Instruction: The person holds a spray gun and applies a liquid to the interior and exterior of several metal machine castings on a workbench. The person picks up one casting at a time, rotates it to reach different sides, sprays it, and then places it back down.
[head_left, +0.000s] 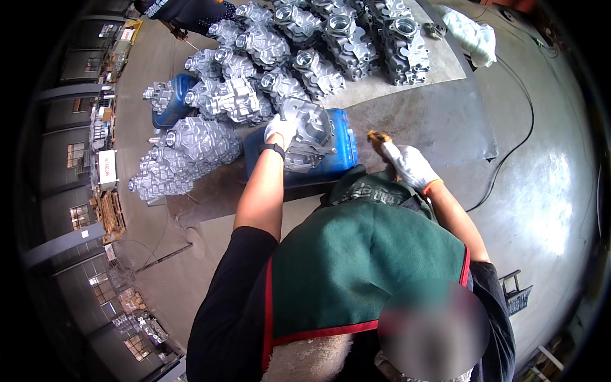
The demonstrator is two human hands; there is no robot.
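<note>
A grey cast-metal housing (307,130), open and bowl-like on the side I see, rests tilted on a blue plastic container (345,143) before me. My left hand (280,130), in a white work glove, is closed at the housing's left edge; its fingertips are partly hidden. To the right, apart from the housing, my right hand (411,167) wears a white glove with an orange cuff. Its fingers look closed around a small orange-brown piece (380,140) that juts toward the container; what that piece is I cannot make out.
Several similar metal castings (261,48) stand in rows beyond the container, with more stacked at left (184,153). Another blue container (175,102) stands there. A person (184,16) is at the far left. A black cable (531,108) runs along the floor at right, near a white bag (470,35).
</note>
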